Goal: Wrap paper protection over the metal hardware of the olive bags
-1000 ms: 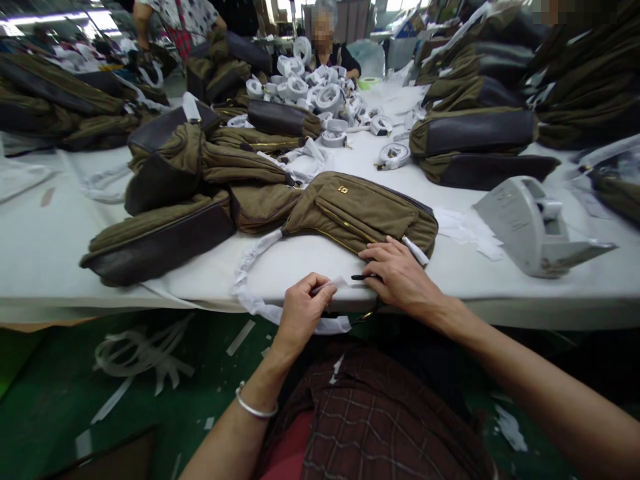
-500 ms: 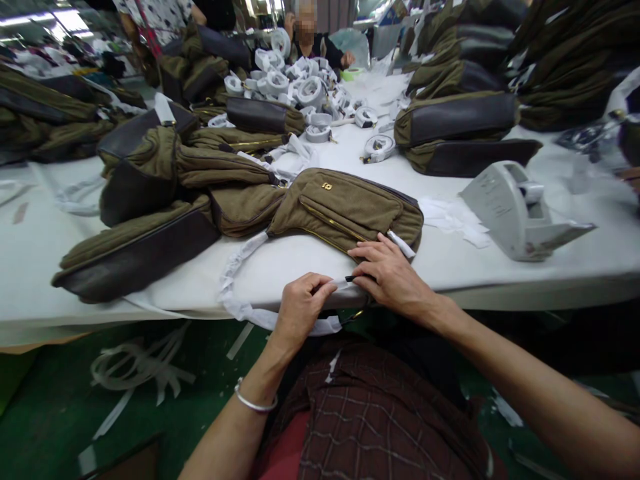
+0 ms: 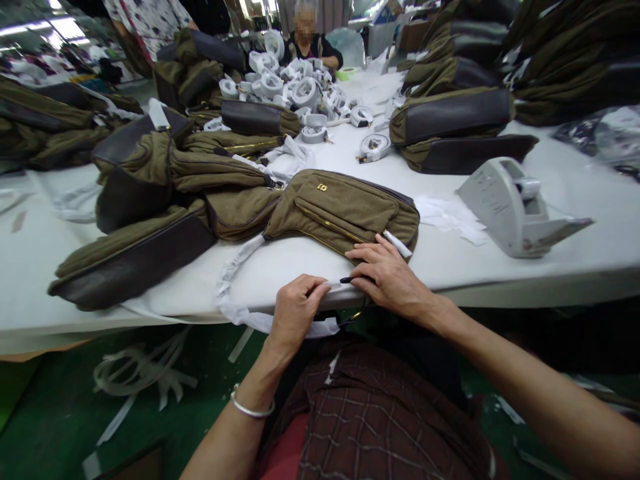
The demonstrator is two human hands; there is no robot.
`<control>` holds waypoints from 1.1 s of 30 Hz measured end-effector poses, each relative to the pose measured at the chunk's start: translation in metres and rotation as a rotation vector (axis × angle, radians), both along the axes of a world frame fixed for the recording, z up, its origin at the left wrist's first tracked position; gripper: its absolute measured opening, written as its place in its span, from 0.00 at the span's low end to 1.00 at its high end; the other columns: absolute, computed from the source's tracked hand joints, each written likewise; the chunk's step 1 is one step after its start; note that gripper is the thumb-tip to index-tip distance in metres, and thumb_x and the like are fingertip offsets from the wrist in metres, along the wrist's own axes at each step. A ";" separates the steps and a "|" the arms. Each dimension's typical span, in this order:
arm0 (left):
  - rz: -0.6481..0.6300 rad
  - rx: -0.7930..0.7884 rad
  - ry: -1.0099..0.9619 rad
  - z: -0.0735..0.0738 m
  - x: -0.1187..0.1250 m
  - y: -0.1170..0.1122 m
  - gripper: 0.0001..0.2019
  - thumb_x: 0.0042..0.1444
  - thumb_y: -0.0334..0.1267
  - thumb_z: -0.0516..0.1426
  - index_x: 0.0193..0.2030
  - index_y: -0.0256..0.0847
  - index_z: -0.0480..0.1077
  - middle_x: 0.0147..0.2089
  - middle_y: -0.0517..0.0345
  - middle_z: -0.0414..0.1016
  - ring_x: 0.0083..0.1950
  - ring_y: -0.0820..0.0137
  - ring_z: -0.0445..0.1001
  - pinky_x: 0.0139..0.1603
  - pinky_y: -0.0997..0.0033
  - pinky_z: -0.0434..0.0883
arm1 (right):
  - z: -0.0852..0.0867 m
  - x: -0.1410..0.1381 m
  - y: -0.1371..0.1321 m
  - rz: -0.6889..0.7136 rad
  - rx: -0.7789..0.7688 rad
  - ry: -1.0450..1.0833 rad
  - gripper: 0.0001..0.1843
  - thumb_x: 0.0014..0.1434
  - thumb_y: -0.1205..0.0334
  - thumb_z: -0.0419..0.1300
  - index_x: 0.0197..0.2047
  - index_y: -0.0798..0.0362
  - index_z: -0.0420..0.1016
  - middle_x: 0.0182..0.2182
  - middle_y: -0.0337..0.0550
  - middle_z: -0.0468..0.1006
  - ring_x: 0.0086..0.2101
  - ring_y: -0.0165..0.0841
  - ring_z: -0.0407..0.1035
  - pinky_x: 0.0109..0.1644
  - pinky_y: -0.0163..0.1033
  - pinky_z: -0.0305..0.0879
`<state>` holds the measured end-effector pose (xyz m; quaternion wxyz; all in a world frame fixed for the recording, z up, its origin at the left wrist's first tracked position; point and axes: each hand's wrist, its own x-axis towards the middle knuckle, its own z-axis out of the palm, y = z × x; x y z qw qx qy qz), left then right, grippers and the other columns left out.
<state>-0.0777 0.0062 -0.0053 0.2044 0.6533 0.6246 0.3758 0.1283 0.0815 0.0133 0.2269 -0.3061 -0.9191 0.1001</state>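
Observation:
An olive-green fabric bag with gold zips and a small gold emblem lies at the table's front edge. Its strap, wrapped in white paper, loops down over the edge to a gold clasp. Between finger and thumb my left hand pinches a thin white strip. Thumb and forefinger of my right hand grip a narrow black piece whose tip points at that strip. The other right fingers rest on the bag's lower edge, near a white-wrapped zip pull.
More olive bags are heaped at left. Two bags lie at back right. White-wrapped straps are piled before a seated person. A grey tape dispenser stands right, beside white paper slips.
The view has shifted slightly. More of the black piece shows past my right fingers. Both hands keep nearly the same pose. Across the table, the seated person's raised hand has come down.

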 end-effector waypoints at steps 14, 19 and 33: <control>-0.079 0.044 0.095 -0.004 0.005 0.005 0.05 0.60 0.35 0.59 0.36 0.41 0.77 0.34 0.58 0.80 0.36 0.70 0.77 0.41 0.73 0.70 | 0.000 0.000 -0.001 -0.002 0.009 0.003 0.06 0.61 0.65 0.61 0.36 0.50 0.81 0.51 0.44 0.78 0.56 0.42 0.66 0.68 0.62 0.45; -0.124 0.155 0.271 -0.009 0.012 0.010 0.05 0.62 0.34 0.58 0.38 0.40 0.76 0.35 0.57 0.80 0.37 0.70 0.77 0.42 0.72 0.71 | -0.003 0.009 -0.001 -0.012 -0.016 0.083 0.10 0.60 0.65 0.61 0.45 0.51 0.79 0.53 0.48 0.76 0.56 0.43 0.67 0.66 0.62 0.50; -0.185 0.099 0.303 -0.002 0.039 0.029 0.06 0.63 0.33 0.55 0.38 0.40 0.73 0.36 0.56 0.77 0.39 0.68 0.74 0.43 0.71 0.68 | -0.010 0.019 -0.002 -0.007 -0.044 0.135 0.17 0.57 0.66 0.61 0.51 0.52 0.74 0.55 0.51 0.74 0.57 0.42 0.66 0.65 0.59 0.54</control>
